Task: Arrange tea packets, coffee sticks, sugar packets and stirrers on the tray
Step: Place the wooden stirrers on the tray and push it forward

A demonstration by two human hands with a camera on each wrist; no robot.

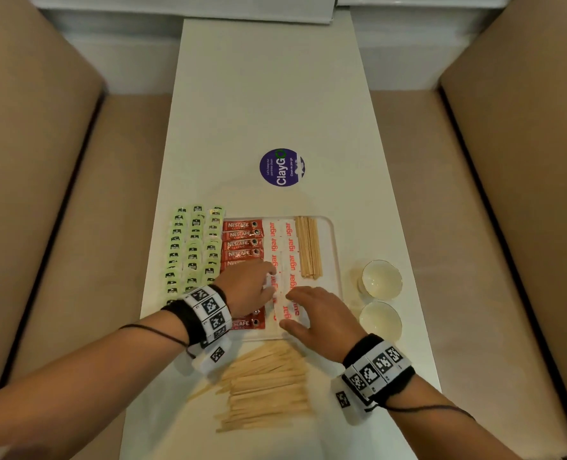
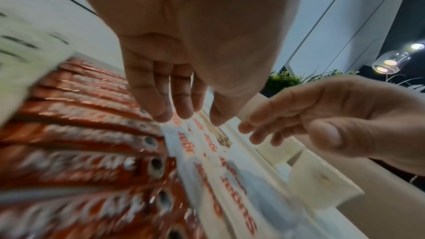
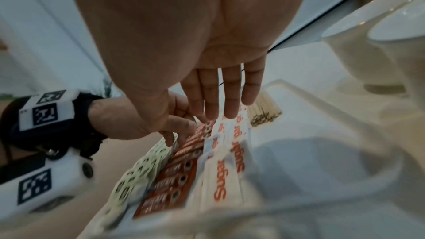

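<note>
The sugar packets [image 1: 283, 260] sit in two columns down the middle of the tray [image 1: 335, 257], with red coffee sticks [image 1: 242, 240] along its left side and a small bunch of stirrers [image 1: 308, 247] at its far right. Green tea packets [image 1: 192, 247] line the counter's left edge. The left hand [image 1: 247, 287] has loosely extended fingers touching the sugar; the right hand [image 1: 322, 313] lies flat, fingers together, on the near packets. More loose stirrers [image 1: 265, 386] are piled at the near edge, and two bowls [image 1: 380, 280] sit to the right.
</note>
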